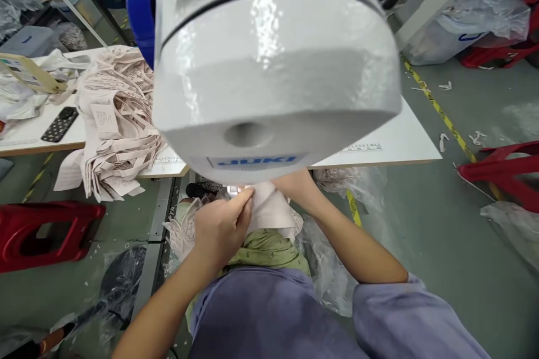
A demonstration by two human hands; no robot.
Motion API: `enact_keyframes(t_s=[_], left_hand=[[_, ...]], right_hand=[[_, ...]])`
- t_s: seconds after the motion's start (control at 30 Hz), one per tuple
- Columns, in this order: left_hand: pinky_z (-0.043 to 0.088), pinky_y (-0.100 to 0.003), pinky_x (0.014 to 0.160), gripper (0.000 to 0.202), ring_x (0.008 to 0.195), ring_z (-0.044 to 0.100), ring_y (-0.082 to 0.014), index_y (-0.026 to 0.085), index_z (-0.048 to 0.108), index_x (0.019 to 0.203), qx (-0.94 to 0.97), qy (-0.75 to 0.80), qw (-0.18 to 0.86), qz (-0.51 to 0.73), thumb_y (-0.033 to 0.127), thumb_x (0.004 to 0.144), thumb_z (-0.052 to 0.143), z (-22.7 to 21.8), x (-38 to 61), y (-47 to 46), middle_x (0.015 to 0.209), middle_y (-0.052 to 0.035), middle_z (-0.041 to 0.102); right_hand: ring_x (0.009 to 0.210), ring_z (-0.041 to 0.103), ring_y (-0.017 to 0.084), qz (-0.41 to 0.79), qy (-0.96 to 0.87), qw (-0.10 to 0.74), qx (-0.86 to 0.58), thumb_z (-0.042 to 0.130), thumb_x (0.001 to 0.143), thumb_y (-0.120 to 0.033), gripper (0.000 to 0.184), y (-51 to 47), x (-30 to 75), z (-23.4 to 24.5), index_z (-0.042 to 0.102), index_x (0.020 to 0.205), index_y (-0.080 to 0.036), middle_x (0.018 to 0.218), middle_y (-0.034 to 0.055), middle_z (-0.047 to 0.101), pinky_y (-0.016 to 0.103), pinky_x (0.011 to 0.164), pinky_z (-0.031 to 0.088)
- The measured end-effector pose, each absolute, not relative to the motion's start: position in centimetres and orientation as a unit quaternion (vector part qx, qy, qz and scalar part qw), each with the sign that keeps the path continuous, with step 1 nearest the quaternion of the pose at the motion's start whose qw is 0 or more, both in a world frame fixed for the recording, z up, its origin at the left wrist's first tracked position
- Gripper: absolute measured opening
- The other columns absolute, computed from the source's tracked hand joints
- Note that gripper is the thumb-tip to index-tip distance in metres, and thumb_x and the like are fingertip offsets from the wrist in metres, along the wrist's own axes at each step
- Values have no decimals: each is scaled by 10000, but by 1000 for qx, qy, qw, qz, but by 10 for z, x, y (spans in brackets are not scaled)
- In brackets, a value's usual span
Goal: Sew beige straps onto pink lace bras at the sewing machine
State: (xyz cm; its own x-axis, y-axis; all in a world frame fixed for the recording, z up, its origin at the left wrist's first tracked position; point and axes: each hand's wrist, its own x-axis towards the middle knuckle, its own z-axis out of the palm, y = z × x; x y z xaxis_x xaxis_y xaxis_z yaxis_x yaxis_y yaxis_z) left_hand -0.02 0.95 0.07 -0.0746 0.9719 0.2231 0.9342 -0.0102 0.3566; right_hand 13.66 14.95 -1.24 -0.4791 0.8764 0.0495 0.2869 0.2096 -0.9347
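Note:
A big white sewing machine head (pixel 273 61) fills the upper middle of the view. Just below it my left hand (pixel 221 227) pinches a pale pink fabric piece (pixel 269 210) with thumb and fingers closed on its edge. My right hand (pixel 295 182) reaches up under the machine from the right; its fingers are hidden behind the machine and the fabric. A small shiny metal part (pixel 231 190) shows beside my left fingertips. Green cloth (pixel 269 249) lies on my lap under the pink piece.
A pile of pink garment pieces (pixel 115 123) hangs over the white table (pixel 400 140) at left, near a black phone (pixel 59 124). Red plastic stools (pixel 46 233) stand at left and right (pixel 501 171). Clear plastic bags (pixel 328 269) lie by my knees. Yellow tape (pixel 438 106) marks the floor.

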Motion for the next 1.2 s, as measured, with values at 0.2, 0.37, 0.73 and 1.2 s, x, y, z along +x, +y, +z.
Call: enact_keyframes(t_s=[0.2, 0.37, 0.73, 1.2], left_hand=[[303, -264, 505, 370, 531, 601, -145, 269, 748, 1136, 673, 714, 36, 191, 347, 993, 415, 3, -1, 12, 649, -33, 740], [296, -275, 508, 358, 530, 594, -154, 283, 732, 1167, 678, 710, 30, 186, 341, 990, 426, 2, -1, 12, 633, -28, 731], [252, -274, 495, 330, 500, 559, -151, 267, 759, 1087, 689, 699, 6, 190, 325, 981, 452, 2, -4, 12, 566, -24, 685], [295, -280, 531, 283, 529, 573, -150, 221, 753, 1065, 712, 673, -78, 187, 266, 972, 489, -1, -22, 2, 567, -14, 672]], right_hand=[[611, 483, 158, 450, -741, 292, -405, 599, 849, -301, 77, 154, 134, -9, 609, 844, -225, 556, -48, 479, 296, 650, 433], [579, 464, 146, 454, -742, 299, -392, 579, 867, -324, 98, 154, 134, -10, 620, 891, -238, 560, -50, 466, 276, 587, 404], [564, 454, 151, 468, -727, 309, -396, 559, 860, -304, 76, 151, 132, -1, 592, 837, -239, 552, -47, 459, 280, 571, 413], [619, 487, 164, 469, -710, 328, -410, 594, 846, -276, 76, 145, 131, -8, 601, 798, -218, 581, -34, 506, 315, 689, 446]])
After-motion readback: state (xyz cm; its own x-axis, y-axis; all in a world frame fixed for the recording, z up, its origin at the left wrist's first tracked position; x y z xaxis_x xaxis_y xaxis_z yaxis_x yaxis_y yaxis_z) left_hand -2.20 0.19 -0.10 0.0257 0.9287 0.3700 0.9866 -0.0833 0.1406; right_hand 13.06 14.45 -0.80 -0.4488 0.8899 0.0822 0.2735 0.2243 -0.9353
